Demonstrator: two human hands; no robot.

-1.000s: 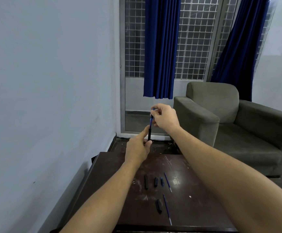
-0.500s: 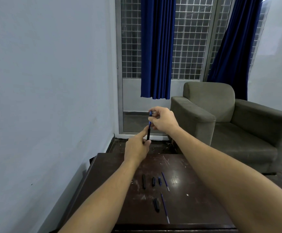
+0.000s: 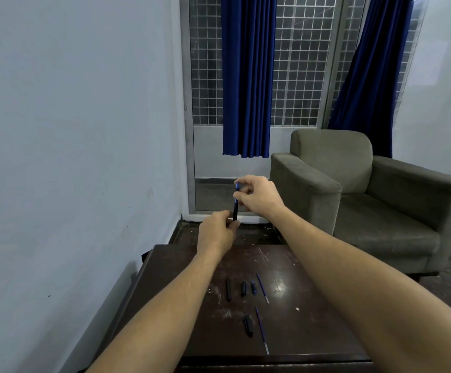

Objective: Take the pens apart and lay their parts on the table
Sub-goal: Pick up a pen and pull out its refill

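Grey-green armchair [image 3: 353, 189] beside gridded window [image 3: 299, 63]; two blue curtains [image 3: 246, 76]; pale wall [image 3: 71, 130] at left.

The pen [image 3: 236, 204] is black with a blue top. The desk [image 3: 308, 313] is dark brown with pale scratches. Deep blue curtains [image 3: 246, 76] hang before a white-gridded window [image 3: 297, 63]; the armchair [image 3: 353, 195] is olive-grey.

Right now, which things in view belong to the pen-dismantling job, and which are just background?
Part of the job:
- pen held upright in the left hand and right hand
- dark barrel pieces on the table
- two blue refills

Just there:
- grey armchair
- blue curtains
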